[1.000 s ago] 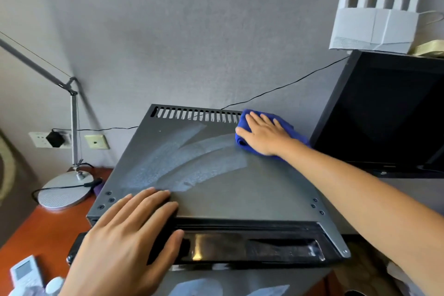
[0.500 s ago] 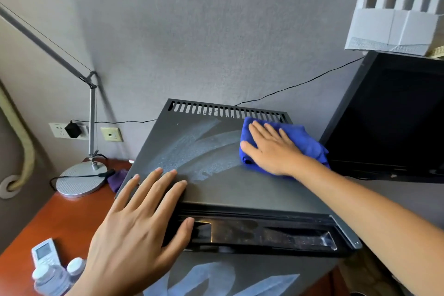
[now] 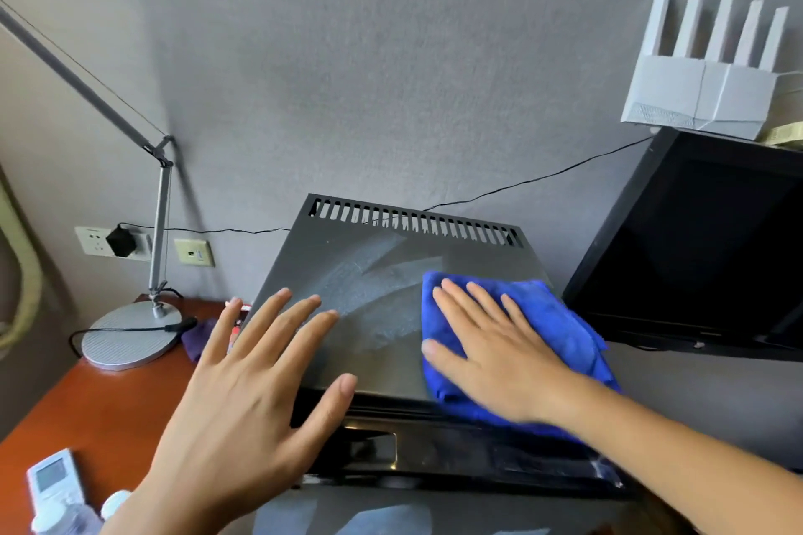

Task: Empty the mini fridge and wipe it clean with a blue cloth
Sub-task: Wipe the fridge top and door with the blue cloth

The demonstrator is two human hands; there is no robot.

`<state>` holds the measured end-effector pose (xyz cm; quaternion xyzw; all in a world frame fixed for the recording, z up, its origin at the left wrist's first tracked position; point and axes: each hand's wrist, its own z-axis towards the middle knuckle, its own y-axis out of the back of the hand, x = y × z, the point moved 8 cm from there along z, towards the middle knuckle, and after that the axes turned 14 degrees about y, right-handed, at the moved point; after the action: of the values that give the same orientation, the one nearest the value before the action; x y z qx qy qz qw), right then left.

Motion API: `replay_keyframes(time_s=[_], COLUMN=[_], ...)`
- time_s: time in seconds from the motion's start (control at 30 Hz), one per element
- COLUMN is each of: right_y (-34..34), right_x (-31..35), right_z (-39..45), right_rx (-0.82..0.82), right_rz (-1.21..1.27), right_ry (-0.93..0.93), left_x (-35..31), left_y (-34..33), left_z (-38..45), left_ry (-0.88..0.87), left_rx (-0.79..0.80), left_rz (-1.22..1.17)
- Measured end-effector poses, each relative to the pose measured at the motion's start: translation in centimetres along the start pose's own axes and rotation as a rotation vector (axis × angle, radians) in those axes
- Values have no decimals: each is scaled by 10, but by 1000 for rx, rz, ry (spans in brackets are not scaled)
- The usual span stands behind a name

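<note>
Streaky grey mini fridge (image 3: 382,274) top under bunched blue cloth (image 3: 560,326).

A grey textured wall (image 3: 347,56) stood behind a reddish wooden desk (image 3: 87,404) bearing a silver lamp (image 3: 130,334), with wall sockets (image 3: 143,245) nearby.

The mini fridge (image 3: 391,343) fills the lower centre of the frame, seen from above: a dark grey metal top with a row of vent slots along its back edge and a glossy black front strip below. Pale, dull wipe streaks cross the top in curved bands at centre. The blue cloth (image 3: 552,326) lies bunched and folded on the right front part of the top, lapping over the front edge, just right of the streaks. It is bright blue and soft, and partly covered.
</note>
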<state>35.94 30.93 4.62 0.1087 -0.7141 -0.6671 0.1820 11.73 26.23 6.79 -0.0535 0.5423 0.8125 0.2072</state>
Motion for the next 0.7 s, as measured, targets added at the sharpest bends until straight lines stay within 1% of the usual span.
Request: replay_keyframes(time_s=[0.2, 0.33, 0.43, 0.53, 0.7], right_y=[23, 26, 24, 15, -8], right_x=[-75, -88, -72, -34, 51], right_z=[140, 190, 187, 159, 66], right_rx=[-8, -4, 9, -1, 27], right_rz=[-3, 10, 10, 0, -17], right_ry=[-200, -256, -238, -173, 27], left_x=[2, 4, 5, 6, 9], left_y=[0, 3, 3, 4, 1], left_z=[0, 0, 0, 1, 2], left_ry=[58, 92, 110, 116, 112], left_rx=[31, 35, 37, 42, 85], left_rz=[-32, -78, -105, -137, -165])
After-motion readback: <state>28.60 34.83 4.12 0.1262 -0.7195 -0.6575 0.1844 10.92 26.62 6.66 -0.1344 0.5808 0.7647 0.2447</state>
